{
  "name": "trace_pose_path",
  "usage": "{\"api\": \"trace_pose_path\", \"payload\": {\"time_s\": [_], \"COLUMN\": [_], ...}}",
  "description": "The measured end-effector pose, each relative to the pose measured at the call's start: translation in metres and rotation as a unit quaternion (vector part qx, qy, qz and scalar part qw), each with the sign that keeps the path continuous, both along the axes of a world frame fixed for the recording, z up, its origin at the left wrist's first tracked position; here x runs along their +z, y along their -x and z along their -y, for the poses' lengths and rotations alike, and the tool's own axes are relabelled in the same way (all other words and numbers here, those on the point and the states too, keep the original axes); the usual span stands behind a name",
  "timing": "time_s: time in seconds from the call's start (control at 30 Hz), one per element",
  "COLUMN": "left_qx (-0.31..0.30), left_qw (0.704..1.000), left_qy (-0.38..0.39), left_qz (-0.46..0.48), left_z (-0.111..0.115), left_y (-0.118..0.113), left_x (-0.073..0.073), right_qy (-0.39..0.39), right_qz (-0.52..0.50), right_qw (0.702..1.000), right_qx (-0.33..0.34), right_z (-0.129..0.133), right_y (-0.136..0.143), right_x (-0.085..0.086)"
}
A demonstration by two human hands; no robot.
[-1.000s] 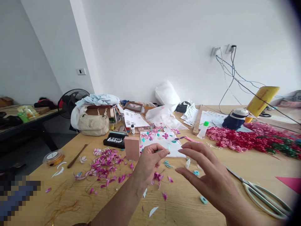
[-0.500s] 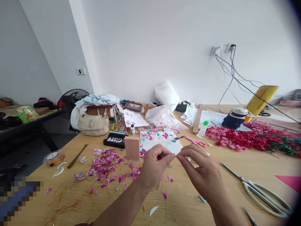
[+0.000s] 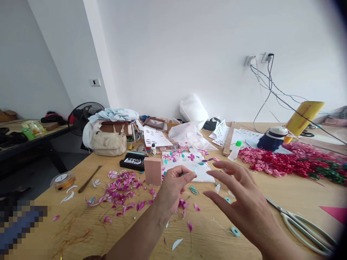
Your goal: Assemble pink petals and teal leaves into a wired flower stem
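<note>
My left hand [image 3: 177, 186] is in a pinch over the middle of the table, thumb and forefinger pressed together on something small and thin, too small to make out. To its right, my right hand [image 3: 241, 198] is open, thumb and fingers apart with nothing between them. Purple-pink petals [image 3: 121, 189] on fine wires lie loosely to the left. A teal leaf-shaped piece [image 3: 193, 189] rests between the hands. Below my right hand sits a small teal spool [image 3: 235, 231]. Behind the hands lies a white sheet [image 3: 187, 169] with pink and teal flowers on it.
Large scissors [image 3: 298, 224] lie at the right, by a pink triangle [image 3: 334, 213]. A wooden block [image 3: 152, 171] stands left of the sheet. Farther back are a green-capped bottle [image 3: 234, 151] and bundles of red and pink flowers [image 3: 284, 159]. A spool of golden wire [image 3: 63, 181] sits far left.
My right hand has let go, opened and moved away from my left hand, toward the right. My left hand stays pinched and has shifted slightly left.
</note>
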State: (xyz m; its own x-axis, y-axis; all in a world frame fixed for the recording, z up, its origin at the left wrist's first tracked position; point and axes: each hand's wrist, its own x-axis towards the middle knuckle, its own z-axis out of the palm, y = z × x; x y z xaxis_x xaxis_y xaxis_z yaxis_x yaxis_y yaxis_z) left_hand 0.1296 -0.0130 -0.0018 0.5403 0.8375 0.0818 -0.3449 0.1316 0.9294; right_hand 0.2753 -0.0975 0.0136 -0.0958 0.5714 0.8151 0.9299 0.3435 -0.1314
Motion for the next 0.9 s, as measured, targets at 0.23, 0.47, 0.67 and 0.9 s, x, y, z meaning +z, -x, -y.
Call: {"api": "trace_pose_path", "payload": {"time_s": [0.23,0.47,0.67,0.9], "left_qx": [-0.067,0.069,0.167,-0.010], "left_qw": [0.996,0.956,0.862,1.000], "left_qy": [0.063,-0.275,-0.467,0.011], "left_qz": [0.014,-0.078,-0.104,-0.012], "left_z": [0.004,0.009,0.005,-0.001], "left_y": [-0.001,-0.001,0.002,-0.001], "left_x": [0.002,-0.002,-0.004,-0.002], "right_qy": [-0.045,0.063,0.205,0.019], "right_qz": [0.081,-0.162,-0.381,0.009], "right_qw": [0.995,0.981,0.897,0.999], "right_qx": [0.020,0.086,0.091,0.031], "right_z": [-0.009,-0.010,-0.019,-0.003], "right_y": [0.001,0.007,0.007,-0.003], "right_x": [0.000,-0.004,-0.016,-0.003]}}
